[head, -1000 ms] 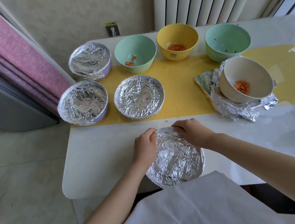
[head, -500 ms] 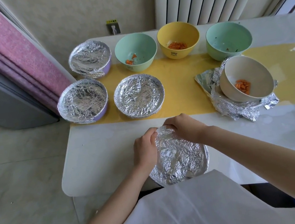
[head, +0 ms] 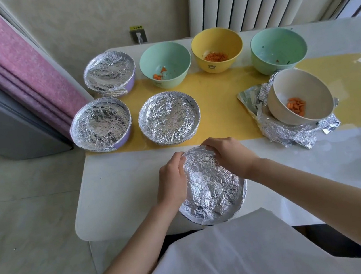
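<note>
A foil-wrapped plate [head: 212,190] is tilted up at the near edge of the white table [head: 117,187], its far rim raised. My left hand [head: 173,182] grips its left rim with fingers curled over the foil. My right hand [head: 230,155] grips the far right rim, fingers curled onto the foil edge. Both hands meet near the plate's top.
Three foil-covered plates [head: 110,73] [head: 101,124] [head: 169,117] stand at the left on a yellow runner. Two green bowls [head: 165,63] [head: 278,48] and a yellow bowl [head: 217,51] line the back. A cream bowl [head: 300,94] with carrot pieces sits on crumpled foil [head: 290,135].
The plate has tilted up more steeply and shifted slightly forward. My right hand has slid along the far rim toward my left hand.
</note>
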{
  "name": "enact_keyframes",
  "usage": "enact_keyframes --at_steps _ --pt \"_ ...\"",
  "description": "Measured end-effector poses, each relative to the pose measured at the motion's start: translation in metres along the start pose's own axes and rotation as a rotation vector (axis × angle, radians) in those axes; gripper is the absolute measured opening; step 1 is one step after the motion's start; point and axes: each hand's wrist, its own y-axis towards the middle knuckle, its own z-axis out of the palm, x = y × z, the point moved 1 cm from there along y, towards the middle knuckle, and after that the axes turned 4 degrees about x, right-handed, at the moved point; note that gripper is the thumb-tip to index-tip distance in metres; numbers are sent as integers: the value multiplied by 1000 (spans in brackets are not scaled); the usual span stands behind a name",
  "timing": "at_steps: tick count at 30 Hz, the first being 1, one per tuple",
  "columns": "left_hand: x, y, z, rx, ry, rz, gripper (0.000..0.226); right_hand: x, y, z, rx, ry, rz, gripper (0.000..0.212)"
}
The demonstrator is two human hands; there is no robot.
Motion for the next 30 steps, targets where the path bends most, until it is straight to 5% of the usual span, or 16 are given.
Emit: enact_keyframes --at_steps 9,19,30 --pt "-8 3 -14 -20 72 165 19 4 4 -3 5 59 -52 37" --pt "4 -5 2 78 3 -49 22 -9 -3 10 132 115 130 27" --pt "-9 -5 -1 59 108 101 13 3 1 -2 175 6 9 34"
